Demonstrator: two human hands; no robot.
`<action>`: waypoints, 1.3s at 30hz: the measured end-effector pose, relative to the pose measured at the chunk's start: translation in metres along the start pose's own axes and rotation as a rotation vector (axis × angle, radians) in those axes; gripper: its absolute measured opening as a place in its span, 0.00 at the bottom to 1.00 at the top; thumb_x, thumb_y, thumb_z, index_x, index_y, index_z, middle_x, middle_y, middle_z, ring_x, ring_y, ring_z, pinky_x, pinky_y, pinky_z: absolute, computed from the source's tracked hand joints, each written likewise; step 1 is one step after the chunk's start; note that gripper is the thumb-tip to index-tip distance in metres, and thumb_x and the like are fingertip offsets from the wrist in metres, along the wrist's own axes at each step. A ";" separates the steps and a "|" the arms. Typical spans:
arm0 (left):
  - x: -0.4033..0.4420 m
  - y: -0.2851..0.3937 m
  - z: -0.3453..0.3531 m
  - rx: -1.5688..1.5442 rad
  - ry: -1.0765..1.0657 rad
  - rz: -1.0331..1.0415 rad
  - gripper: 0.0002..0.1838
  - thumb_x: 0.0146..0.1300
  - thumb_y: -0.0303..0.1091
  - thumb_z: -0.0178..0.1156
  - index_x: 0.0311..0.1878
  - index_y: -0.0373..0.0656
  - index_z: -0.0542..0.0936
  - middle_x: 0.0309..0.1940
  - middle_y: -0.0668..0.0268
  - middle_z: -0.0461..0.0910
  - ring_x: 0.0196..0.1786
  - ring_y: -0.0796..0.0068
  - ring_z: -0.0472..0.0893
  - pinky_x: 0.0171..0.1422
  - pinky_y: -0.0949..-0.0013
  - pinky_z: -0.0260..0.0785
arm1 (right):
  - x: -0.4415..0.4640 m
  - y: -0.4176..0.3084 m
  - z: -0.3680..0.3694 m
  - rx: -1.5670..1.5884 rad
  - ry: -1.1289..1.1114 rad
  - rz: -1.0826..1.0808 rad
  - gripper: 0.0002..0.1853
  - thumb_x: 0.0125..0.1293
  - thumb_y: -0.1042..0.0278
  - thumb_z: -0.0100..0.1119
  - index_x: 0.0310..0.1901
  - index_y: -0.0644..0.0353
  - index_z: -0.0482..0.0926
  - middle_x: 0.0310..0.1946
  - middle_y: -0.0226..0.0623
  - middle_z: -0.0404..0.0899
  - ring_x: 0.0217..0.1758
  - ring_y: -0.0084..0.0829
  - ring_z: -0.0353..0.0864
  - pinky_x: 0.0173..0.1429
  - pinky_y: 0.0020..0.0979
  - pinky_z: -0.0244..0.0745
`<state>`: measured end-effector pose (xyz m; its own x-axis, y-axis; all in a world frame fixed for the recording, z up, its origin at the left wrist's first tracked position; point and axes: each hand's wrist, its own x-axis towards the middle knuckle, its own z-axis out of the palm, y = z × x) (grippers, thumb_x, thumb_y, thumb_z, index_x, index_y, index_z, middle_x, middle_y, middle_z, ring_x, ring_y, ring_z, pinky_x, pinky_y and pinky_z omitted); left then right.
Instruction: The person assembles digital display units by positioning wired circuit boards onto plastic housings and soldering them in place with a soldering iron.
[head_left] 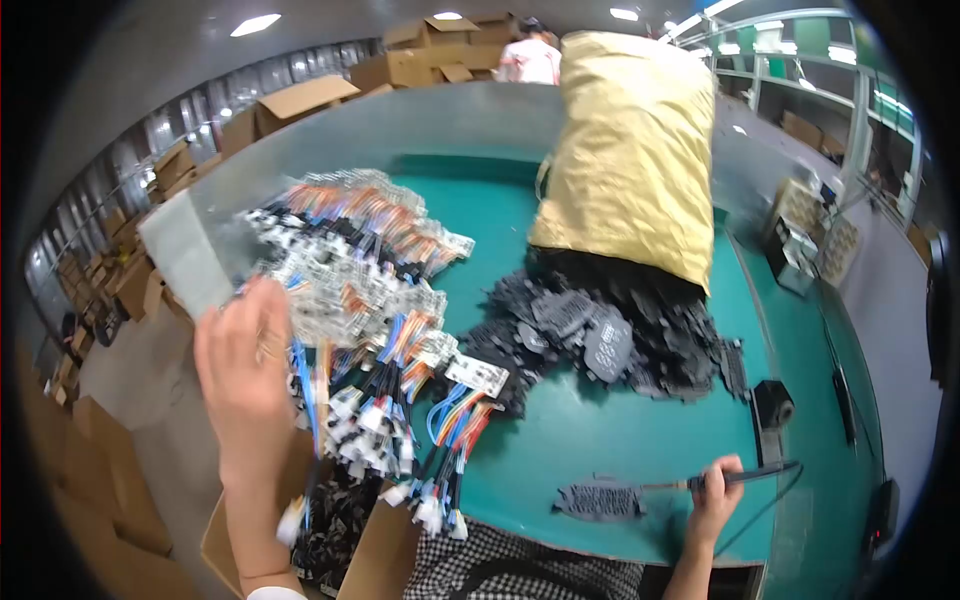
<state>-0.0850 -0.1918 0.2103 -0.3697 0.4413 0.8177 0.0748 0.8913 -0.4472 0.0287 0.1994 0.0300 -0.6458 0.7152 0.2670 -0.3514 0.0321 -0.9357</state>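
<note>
My left hand (245,365) is at the left side of the pile of wired circuit boards (345,290), fingers curled and blurred. Blue and orange wires (303,385) hang just beside its fingers, apparently from a board in its grasp, though the grip is partly hidden. A soldering iron (700,483), trailing a dark cable, is held in my right hand (715,500). Its thin tip reaches the right end of a black plastic panel (600,499) lying flat on the green table (540,440). One white board (478,374) with coloured wires lies at the pile's right edge.
A large yellow sack (635,160) stands open-end down over a heap of black plastic parts (610,340). A small black stand (772,405) sits on the right. Below the table's left edge is a cardboard box (385,550). Another person (532,58) is in the background.
</note>
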 end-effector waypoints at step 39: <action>-0.092 0.235 0.008 -1.333 -0.592 0.188 0.22 0.46 0.17 0.54 0.47 0.43 0.79 0.49 0.55 0.74 0.50 0.56 0.72 0.49 0.62 0.71 | -0.001 -0.001 -0.002 0.005 0.028 -0.007 0.08 0.60 0.70 0.56 0.28 0.59 0.67 0.18 0.23 0.66 0.16 0.12 0.59 0.19 0.15 0.52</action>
<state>-0.0405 -0.0242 0.0272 -0.5507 0.7458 0.3749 0.8220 0.4065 0.3988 0.0314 0.2003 0.0300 -0.6244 0.7341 0.2670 -0.3593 0.0337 -0.9326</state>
